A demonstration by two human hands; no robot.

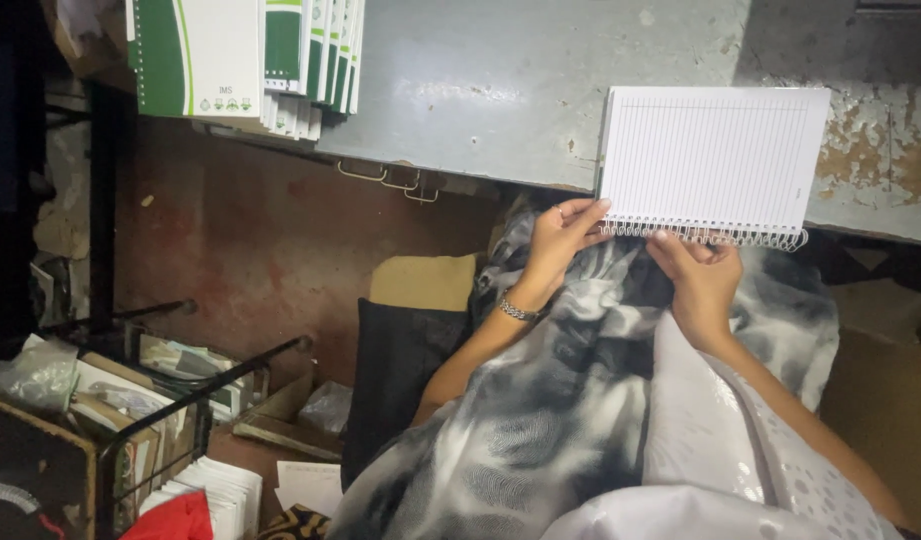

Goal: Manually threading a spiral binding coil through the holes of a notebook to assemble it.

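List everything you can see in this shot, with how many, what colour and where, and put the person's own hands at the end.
lined notebook: one, white pages, on the table's near edge, right
wire spiral binding: one, silver, along the notebook's near edge
metal table: one, grey with rust patches at right, top of view
stack of covers: one stack, green and white, table's left end
patterned cloth: one, grey, black and white, over the lap
cushion: one, black, on the floor beside the lap
paper stacks: several, white, bottom left
bracelet: one, silver, left wrist
left hand: pinching the notebook's near left corner
right hand: fingertips on the spiral binding
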